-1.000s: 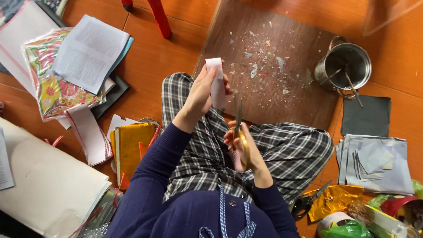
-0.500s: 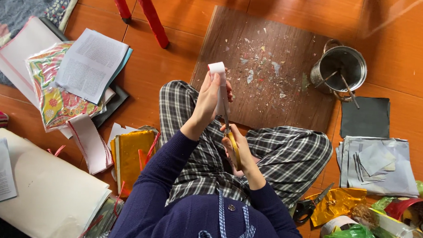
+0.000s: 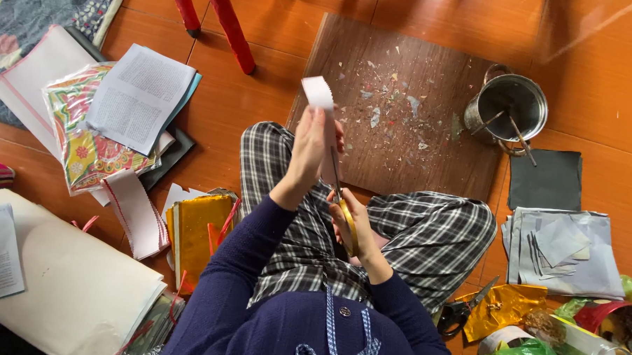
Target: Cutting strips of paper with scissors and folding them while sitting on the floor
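left hand (image 3: pixel 310 146): raised over the lap, fingers closed around a white paper strip (image 3: pixel 319 95) with a scalloped edge, its top end sticking up above the fingers, over the near edge of the brown board (image 3: pixel 431 76). right hand (image 3: pixel 353 217): lower and nearer the body, fingers through the yellow handles of the scissors (image 3: pixel 342 199), gripping them; blades point up along the strip's lower part, touching it; how far the blades are apart cannot be told. seated person: cross-legged, checked trousers, dark blue top. board: on the orange floor, strewn with small paper scraps. metal pot (image 3: pixel 509 107): at the board's right edge, sticks inside. dark grey sheet (image 3: pixel 545 180): just right of the board, near the pot. pale grey sheets (image 3: pixel 569 251): stacked below it. second scissors (image 3: pixel 465 309): on the floor by the right knee, beside gold foil (image 3: pixel 504 306). yellow folders (image 3: pixel 198 229): by the left knee. patterned papers (image 3: pixel 86 138) and printed sheet (image 3: pixel 140 98): stacked at left. large white sheets (image 3: pixel 60 287): lower left. red legs (image 3: pixel 227 24): top, beside the board.
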